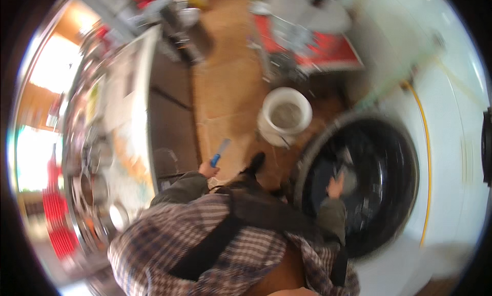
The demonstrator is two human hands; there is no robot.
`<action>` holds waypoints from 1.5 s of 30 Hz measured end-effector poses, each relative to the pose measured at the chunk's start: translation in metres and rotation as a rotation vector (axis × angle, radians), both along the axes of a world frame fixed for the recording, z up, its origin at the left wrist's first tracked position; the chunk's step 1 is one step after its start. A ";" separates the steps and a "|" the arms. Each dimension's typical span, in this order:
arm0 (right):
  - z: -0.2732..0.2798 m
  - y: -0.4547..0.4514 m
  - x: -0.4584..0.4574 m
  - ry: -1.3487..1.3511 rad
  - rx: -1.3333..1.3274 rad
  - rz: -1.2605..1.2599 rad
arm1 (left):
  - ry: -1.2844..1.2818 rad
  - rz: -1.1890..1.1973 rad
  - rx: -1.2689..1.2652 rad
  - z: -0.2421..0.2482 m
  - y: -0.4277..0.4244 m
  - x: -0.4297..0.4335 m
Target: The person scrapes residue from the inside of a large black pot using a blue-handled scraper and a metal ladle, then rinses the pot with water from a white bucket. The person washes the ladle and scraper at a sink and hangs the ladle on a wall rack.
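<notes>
My left hand [208, 169] is closed around the blue handle of a flat-bladed tool [220, 154], held out over the tiled floor. Blur hides whether that tool is a knife or a scraper. Over on the right, my right hand [335, 186] reaches across the mouth of a large, dark round tub [413, 169]. A pale, blurred object [349, 180] lies just beyond its fingers, and I cannot tell if they grip it. Between the tub and the counter, ahead of my feet, stands a white plastic bucket [265, 123] with greyish contents.
A counter [127, 142] runs along my left, carrying pans, a white cup [119, 216] and other blurred items. Ahead is a red-topped table [330, 59] bearing a large round pale thing [323, 13]. A yellow hose [428, 142] hangs along the pale wall behind the tub.
</notes>
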State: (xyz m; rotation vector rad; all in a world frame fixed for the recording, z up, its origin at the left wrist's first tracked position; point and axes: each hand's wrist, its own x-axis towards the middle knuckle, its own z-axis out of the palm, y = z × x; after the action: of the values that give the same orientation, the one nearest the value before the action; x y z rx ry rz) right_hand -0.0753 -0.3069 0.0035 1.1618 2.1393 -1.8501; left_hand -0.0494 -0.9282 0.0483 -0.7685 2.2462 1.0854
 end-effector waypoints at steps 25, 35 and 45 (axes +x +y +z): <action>-0.054 0.067 0.138 -0.511 0.295 -0.470 | -0.016 -0.225 0.235 0.027 0.037 -0.060; 0.019 -0.017 0.072 0.042 -0.569 -0.707 | -0.006 -0.074 0.291 0.003 0.019 -0.063; 0.242 -0.082 0.047 0.204 -0.412 -0.255 | -0.016 -0.052 0.298 -0.033 0.026 -0.077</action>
State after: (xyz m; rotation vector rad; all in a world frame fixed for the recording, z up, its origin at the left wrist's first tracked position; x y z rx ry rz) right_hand -0.0286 -0.3886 0.2458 1.2328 1.6266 -2.4639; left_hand -0.1262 -0.9018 0.0158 -0.5888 2.0159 1.3432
